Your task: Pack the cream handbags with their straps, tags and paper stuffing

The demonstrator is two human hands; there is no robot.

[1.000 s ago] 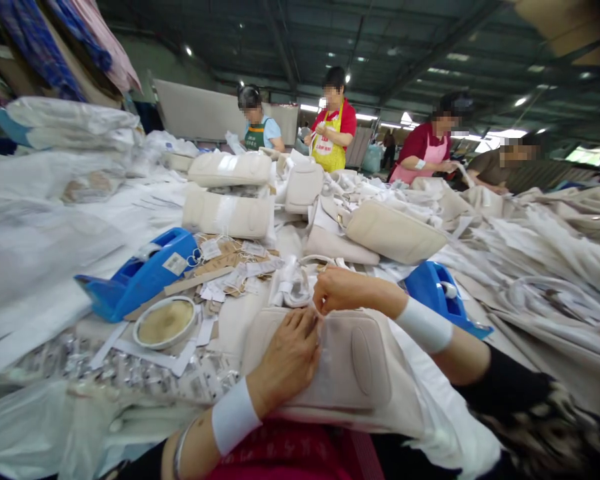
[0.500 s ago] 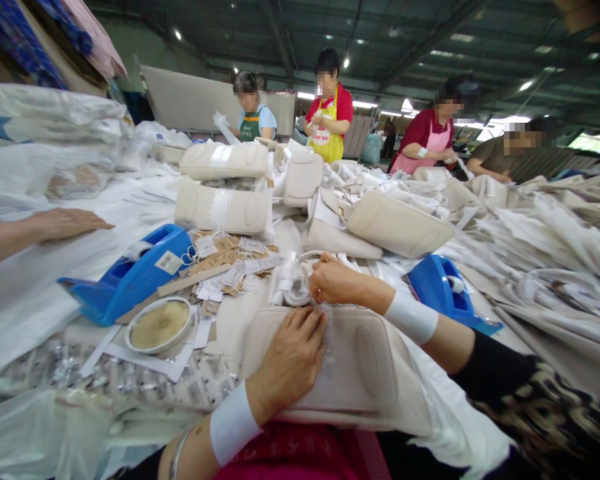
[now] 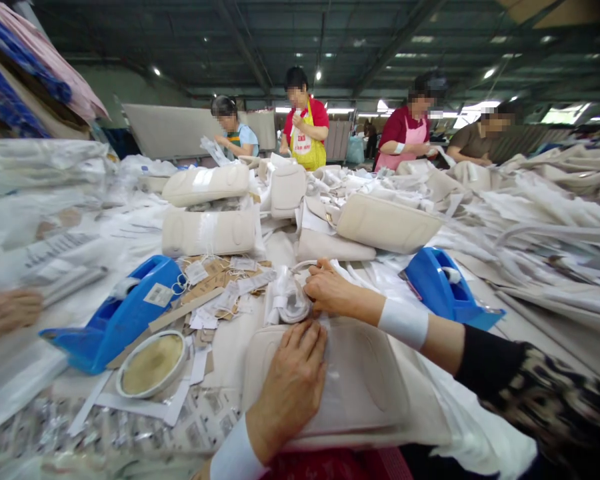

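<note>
Left of the beige bag (image 3: pixel 370 393) I see a blue tape dispenser (image 3: pixel 117 317). The left hand (image 3: pixel 293 387) lies flat on the bag; I judge it's pressing clear film (image 3: pixel 336 357) down, and the next move calls for steadiness. The right hand (image 3: pixel 333 290) curls beyond the bag's far edge, its pinch hidden from me.

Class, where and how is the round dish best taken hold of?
Probably the dish is best pinched by its near rim, coming from the wearer's side: the white rim rings the contents, only flat paper lies in front, and the left dispenser stands close behind.
</note>
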